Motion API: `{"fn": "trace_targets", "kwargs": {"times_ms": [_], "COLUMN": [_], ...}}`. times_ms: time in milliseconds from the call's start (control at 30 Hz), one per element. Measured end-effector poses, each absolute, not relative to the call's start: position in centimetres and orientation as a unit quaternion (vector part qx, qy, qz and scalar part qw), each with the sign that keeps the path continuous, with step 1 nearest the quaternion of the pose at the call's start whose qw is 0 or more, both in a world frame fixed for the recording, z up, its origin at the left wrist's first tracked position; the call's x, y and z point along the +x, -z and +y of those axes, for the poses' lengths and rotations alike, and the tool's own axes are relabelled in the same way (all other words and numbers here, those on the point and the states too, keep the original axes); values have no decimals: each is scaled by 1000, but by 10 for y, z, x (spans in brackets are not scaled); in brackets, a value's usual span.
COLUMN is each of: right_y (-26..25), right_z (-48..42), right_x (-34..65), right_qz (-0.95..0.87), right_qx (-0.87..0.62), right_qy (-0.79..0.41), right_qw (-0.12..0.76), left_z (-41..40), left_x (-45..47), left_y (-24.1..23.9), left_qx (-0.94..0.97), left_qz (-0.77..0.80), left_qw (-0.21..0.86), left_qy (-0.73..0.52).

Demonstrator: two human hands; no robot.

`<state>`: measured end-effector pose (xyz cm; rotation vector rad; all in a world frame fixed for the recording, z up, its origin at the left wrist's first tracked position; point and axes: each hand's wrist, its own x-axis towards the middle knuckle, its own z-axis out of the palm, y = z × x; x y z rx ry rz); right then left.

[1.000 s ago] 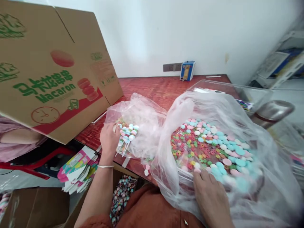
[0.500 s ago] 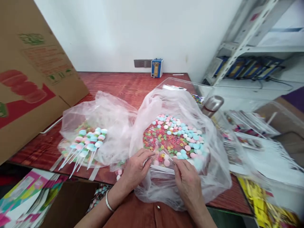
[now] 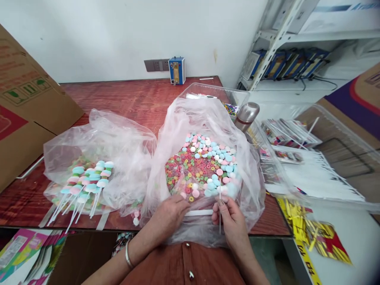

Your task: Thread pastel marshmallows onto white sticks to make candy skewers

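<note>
I obs. R hand (image 3: 230, 217) pinching stick (image 3: 220, 191) mid-shaft, upper end clear of fingers, prob. for control, nr tabletop (image 3: 124, 93) front edge; L hand (image 3: 168, 213) curled at candy bag (image 3: 157, 170), grip can't tell.

red table (image 3: 124, 95) | centre bag (image 3: 197, 111) | left bag (image 3: 118, 130) | carton (image 3: 32, 107) | blue device (image 3: 177, 71)

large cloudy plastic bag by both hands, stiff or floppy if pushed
Probably floppy: the large cloudy plastic bag has wrinkled, slumped walls. Its contents could shift, since the small multicoloured rings and flat pastel discs appear loose.
</note>
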<state>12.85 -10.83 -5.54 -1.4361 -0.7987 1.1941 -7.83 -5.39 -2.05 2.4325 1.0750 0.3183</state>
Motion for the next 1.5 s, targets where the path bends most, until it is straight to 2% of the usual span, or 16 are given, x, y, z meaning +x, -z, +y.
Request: {"fn": "trace_targets", "kwargs": {"times_ms": [200,367,500,600,767,867,967,1100,1267,1433,1500], "right_y": [56,61,66,60,37,37,49,55,41,45,47], "right_z": [-109,-111,-113,-111,-91,-82,-90,-105,-104,-99,-99], "right_x": [128,131,132,131,133,143,154,157,147,138,135], "right_qz": [-324,-302,-308,-342,-432,-431,-409,-425,-560,-683,-694], "right_qx": [-591,-595,-602,-620,-650,-702,-724,-719,-722,-680,-679], "right_qy": [-515,-501,-509,-482,-397,-359,-332,-318,-212,-187,-174], "right_qw": [531,551,532,516,483,438,445,449,346,193,167], "left_z": [-24,-24,-31,-31,-9,8,12,1,-16,-31,-35], "left_x": [-55,-76,-92,-84,-35,-6,6,-8,-50,-86,-90], "left_y": [24,19,15,12,12,20,27,28,19,13,14], "left_qx": [868,864,851,842,853,873,890,870,861,863,861], "left_qz": [433,473,506,509,415,377,360,406,429,466,480], "left_qw": [186,154,136,162,235,253,250,250,232,187,162], "left_qy": [-160,-77,-32,-79,-213,-179,-125,-123,-146,-52,-34]}}
